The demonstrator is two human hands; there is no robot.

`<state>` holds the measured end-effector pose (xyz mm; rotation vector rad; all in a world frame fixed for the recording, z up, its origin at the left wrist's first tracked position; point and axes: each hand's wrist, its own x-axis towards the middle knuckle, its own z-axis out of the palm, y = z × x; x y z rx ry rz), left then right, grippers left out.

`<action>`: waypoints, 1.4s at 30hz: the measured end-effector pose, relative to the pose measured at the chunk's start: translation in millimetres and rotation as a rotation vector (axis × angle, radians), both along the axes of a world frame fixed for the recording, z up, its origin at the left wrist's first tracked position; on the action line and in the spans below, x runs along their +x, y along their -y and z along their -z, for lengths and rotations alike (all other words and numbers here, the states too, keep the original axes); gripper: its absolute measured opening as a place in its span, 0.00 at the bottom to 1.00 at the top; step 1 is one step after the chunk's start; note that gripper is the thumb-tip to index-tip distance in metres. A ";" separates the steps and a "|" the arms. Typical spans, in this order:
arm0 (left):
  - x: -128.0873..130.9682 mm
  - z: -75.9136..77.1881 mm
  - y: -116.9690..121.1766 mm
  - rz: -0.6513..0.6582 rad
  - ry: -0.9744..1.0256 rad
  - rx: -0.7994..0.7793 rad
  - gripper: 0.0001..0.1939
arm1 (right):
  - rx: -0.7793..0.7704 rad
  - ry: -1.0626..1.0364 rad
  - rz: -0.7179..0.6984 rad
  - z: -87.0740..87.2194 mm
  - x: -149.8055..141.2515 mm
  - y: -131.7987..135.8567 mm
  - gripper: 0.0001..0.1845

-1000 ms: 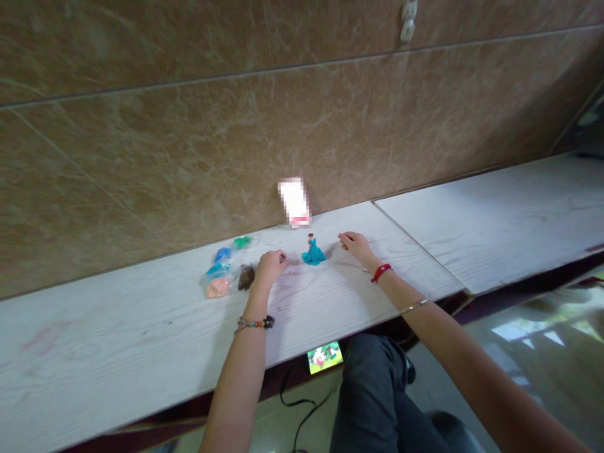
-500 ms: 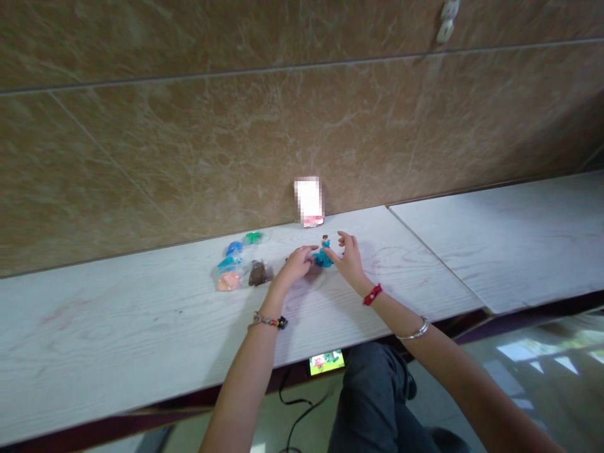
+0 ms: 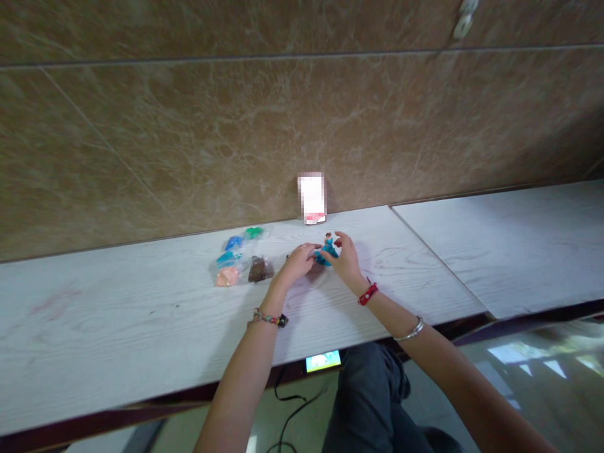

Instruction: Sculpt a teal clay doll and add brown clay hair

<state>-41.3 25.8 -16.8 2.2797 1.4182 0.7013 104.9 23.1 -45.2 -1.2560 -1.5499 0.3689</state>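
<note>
Head view: right hand (image 3: pixel 348 261) curves open at the figurine's (image 3: pixel 328 249) three o'clock, left hand (image 3: pixel 297 262) at nine, grip unclear. Delicate handling, seemingly, wanting light fingertips!

an indoor room, kind unclear: brown marble-look wall tiles (image 3: pixel 212 138), a pale wood-grain counter (image 3: pixel 141 327), a glossy floor (image 3: pixel 533 371).

Soft daylight, slight blur
</note>
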 end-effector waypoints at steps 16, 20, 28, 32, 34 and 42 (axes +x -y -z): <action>1.4 5.0 -3.8 0.066 0.509 -0.276 0.28 | -0.096 -0.057 -0.101 -11.2 6.5 -1.4 0.29; 2.9 1.0 -1.3 0.079 0.529 -0.268 0.27 | -0.154 -0.102 -0.182 -13.3 14.8 -6.3 0.31; 2.8 3.3 -2.7 0.068 0.501 -0.232 0.27 | -0.261 -0.264 -0.282 -15.0 27.5 -17.5 0.33; 3.0 5.4 -1.7 0.017 0.314 -0.110 0.26 | -0.389 -0.378 -0.411 -19.1 38.0 -23.7 0.36; 4.0 6.7 -1.0 0.019 0.198 -0.022 0.24 | -0.417 -0.445 -0.509 -20.9 44.6 -26.9 0.39; 6.9 4.4 1.6 -0.023 -0.010 0.065 0.20 | -0.489 -0.464 -0.802 -21.3 62.1 -38.2 0.37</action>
